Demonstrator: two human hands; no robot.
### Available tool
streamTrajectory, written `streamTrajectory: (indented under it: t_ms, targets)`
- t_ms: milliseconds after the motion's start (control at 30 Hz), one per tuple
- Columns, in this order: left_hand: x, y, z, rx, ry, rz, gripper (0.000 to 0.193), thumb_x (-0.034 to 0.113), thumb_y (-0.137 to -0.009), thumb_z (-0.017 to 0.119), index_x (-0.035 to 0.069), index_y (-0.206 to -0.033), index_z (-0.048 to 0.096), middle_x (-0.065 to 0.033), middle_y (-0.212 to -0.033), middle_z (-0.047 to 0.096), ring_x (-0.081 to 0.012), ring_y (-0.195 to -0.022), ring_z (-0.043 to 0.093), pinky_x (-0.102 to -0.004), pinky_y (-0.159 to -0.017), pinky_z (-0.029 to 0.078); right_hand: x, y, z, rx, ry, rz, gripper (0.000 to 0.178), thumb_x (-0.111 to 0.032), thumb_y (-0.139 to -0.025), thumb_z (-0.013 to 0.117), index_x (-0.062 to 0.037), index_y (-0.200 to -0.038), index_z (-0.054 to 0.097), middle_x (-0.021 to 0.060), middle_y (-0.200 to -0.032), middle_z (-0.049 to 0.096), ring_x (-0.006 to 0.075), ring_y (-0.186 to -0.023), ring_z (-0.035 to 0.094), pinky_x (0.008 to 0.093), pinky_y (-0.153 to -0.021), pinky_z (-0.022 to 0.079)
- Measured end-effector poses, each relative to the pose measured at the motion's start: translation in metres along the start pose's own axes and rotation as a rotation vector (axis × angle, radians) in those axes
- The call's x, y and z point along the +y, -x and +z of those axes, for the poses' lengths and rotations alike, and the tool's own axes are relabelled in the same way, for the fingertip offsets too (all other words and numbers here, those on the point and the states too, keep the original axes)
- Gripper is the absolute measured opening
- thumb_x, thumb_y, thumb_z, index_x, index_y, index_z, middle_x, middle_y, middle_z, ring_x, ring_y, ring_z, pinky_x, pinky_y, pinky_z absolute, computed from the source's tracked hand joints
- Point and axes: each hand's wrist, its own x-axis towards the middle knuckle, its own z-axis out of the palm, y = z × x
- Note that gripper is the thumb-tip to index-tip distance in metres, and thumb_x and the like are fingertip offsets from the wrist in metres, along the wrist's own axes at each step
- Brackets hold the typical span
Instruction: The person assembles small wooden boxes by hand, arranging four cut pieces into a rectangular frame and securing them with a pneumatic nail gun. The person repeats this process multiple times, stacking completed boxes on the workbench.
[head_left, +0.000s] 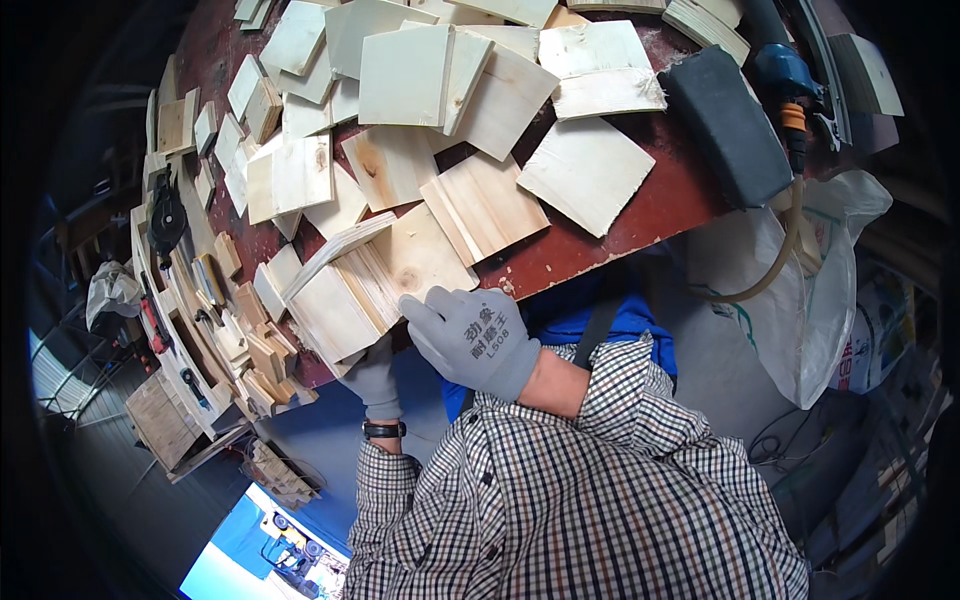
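At the table's front edge a small group of pale wooden boards [335, 315] stands tilted, one board edge raised behind. My left hand [373, 382], in a grey glove, grips these boards from below at their near corner; its fingers are hidden under the wood. Just right of them is my right hand [470, 340], also gloved in grey. Its fingers are curled in, with the tips against the boards' right edge; whatever lies inside them is hidden. Beyond both hands lie a knotty square board [425, 250] and a streaked board [485, 218].
Many square boards [403, 78] are heaped across the dark red table [640, 228]. A dark grey block [727, 125] lies at the right, near a blue hose fitting [785, 70] and a white plastic bag [820, 290]. Narrow wood offcuts [262, 355] and tools line the left.
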Motion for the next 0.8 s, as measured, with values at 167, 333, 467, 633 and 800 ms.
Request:
streamTrajectory:
  t_ms: [167, 333, 467, 633, 800]
  targets:
    - [-0.022, 0.012, 0.010, -0.050, 0.053, -0.104, 0.078, 0.028, -0.086, 0.084, 0.003, -0.152, 0.051, -0.0174, -0.149, 0.061, -0.0344, -0.133, 0.061, -0.0471, -0.113, 0.047, -0.023, -0.019, -0.009, 0.056, -0.266, 0.171, 0.044, -0.042, -0.100, 0.062, -0.0006, -0.115, 0.063, 0.0174, -0.105, 0.063, 0.0287, -0.085, 0.071, 0.0405, -0.065, 0.060]
    - [-0.035, 0.018, 0.022, -0.025, 0.283, -0.204, 0.064, 0.022, -0.088, 0.081, 0.001, -0.144, 0.058, -0.0169, -0.141, 0.066, -0.0327, -0.126, 0.067, -0.0453, -0.107, 0.052, -0.047, -0.027, -0.006, 0.012, -0.167, 0.254, 0.053, -0.049, -0.097, 0.065, 0.0017, -0.113, 0.066, 0.0190, -0.100, 0.064, 0.0318, -0.079, 0.073, 0.0412, -0.061, 0.059]
    - [-0.001, 0.000, 0.017, -0.015, 0.312, -0.214, 0.054, 0.018, -0.089, 0.080, 0.000, -0.137, 0.062, -0.0177, -0.132, 0.071, -0.0335, -0.116, 0.072, -0.0429, -0.099, 0.057, -0.054, -0.032, -0.011, 0.007, -0.107, 0.250, 0.051, -0.049, -0.096, 0.069, -0.0013, -0.114, 0.069, 0.0169, -0.096, 0.063, 0.0306, -0.073, 0.071, 0.0404, -0.062, 0.058]
    - [0.009, -0.008, 0.023, 0.100, 0.191, -0.079, 0.050, 0.019, -0.088, 0.083, -0.001, -0.130, 0.065, -0.0191, -0.119, 0.072, -0.0365, -0.104, 0.073, -0.0418, -0.090, 0.059, -0.068, -0.033, -0.008, 0.057, -0.132, 0.293, 0.050, -0.049, -0.093, 0.071, -0.0060, -0.118, 0.071, 0.0161, -0.100, 0.064, 0.0295, -0.078, 0.072, 0.0405, -0.067, 0.059]
    - [0.030, -0.016, 0.017, 0.139, 0.281, -0.096, 0.051, 0.029, -0.084, 0.088, 0.000, -0.121, 0.068, -0.0159, -0.107, 0.070, -0.0343, -0.093, 0.072, -0.0415, -0.080, 0.057, -0.057, -0.027, 0.001, 0.035, -0.089, 0.362, 0.056, -0.053, -0.093, 0.068, -0.0074, -0.127, 0.071, 0.0190, -0.114, 0.063, 0.0338, -0.096, 0.072, 0.0460, -0.083, 0.059]
